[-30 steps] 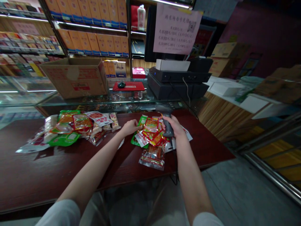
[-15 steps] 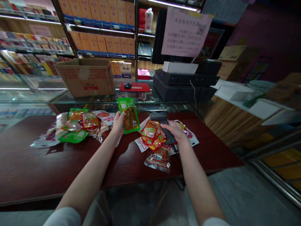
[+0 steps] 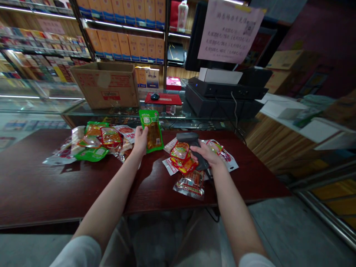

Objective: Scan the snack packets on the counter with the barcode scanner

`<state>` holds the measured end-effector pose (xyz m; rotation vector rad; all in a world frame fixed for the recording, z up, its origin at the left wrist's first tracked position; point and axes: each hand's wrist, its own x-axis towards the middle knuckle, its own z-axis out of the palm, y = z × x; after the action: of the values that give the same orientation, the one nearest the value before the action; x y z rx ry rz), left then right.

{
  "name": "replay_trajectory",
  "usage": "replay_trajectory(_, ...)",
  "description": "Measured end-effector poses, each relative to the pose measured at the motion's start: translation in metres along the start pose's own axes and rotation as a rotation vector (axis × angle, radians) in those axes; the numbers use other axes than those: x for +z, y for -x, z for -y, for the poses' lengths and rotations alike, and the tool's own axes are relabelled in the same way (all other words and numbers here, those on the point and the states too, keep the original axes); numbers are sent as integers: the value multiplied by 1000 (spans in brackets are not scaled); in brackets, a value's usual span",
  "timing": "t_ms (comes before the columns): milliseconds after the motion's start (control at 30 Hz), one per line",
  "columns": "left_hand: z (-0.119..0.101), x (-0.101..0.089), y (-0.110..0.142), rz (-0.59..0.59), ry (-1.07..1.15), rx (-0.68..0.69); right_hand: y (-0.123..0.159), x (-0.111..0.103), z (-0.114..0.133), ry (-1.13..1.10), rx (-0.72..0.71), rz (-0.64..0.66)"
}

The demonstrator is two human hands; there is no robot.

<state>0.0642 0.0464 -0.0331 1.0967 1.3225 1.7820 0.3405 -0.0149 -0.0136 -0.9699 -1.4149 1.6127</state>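
My left hand (image 3: 141, 140) is closed on the edge of a green snack packet (image 3: 154, 134), held upright above the table with a small barcode label at its lower right. In my right hand (image 3: 206, 154) is a dark barcode scanner (image 3: 188, 138), gripped by its handle, its head pointing left toward the packet. Beneath the scanner lies a pile of red and yellow snack packets (image 3: 180, 151), with a clear packet of brown food (image 3: 190, 183) at its near side. Left of my left hand rests another heap of mixed snack packets (image 3: 93, 142).
The dark red table (image 3: 94, 193) meets a glass counter (image 3: 125, 120) bearing a cardboard box (image 3: 108, 87), a mouse (image 3: 155, 96) on a red mat, and a black cash drawer (image 3: 219, 102). A cable hangs from the scanner over the table's front edge.
The camera view has shifted slightly, so the background sits a little higher and further right. Both hands keep their hold on the packet and the scanner, with little visible movement.
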Motion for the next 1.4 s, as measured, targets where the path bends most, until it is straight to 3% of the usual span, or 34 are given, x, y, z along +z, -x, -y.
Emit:
replay_trajectory(167,-23,-27,-6,-236,-384,426,2,-9,3,-71,-60,-44)
replay_trajectory(267,-30,-43,-6,-221,-646,631,5,-14,6,-100,-96,-94)
replay_trajectory(333,-27,-48,-6,-104,-898,609,6,-17,8,-105,-114,-139)
replay_trajectory(433,-13,-50,-6,100,-1275,388,8,-22,11,-109,-137,-179)
replay_trajectory(533,-4,-44,-4,135,-1435,330,10,-26,14,-141,-163,-201)
replay_trajectory(633,-4,-24,7,152,-1352,475,11,-28,17,-178,-164,-227)
replay_trajectory(700,-4,-2,22,307,-1236,507,10,-29,16,-189,-161,-245)
replay_trajectory(800,0,36,51,591,-1187,428,8,-30,13,-189,-158,-245)
replay_trajectory(900,3,59,74,674,-1256,452,6,-31,9,-187,-155,-242)
replay_trajectory(1067,2,57,81,697,-1274,415,5,-32,6,-172,-128,-228)
replay_trajectory(1300,7,55,86,710,-1168,504,4,-27,7,-156,-105,-235)
replay_trajectory(1400,16,56,74,673,-875,330,5,-25,8,-151,-91,-242)
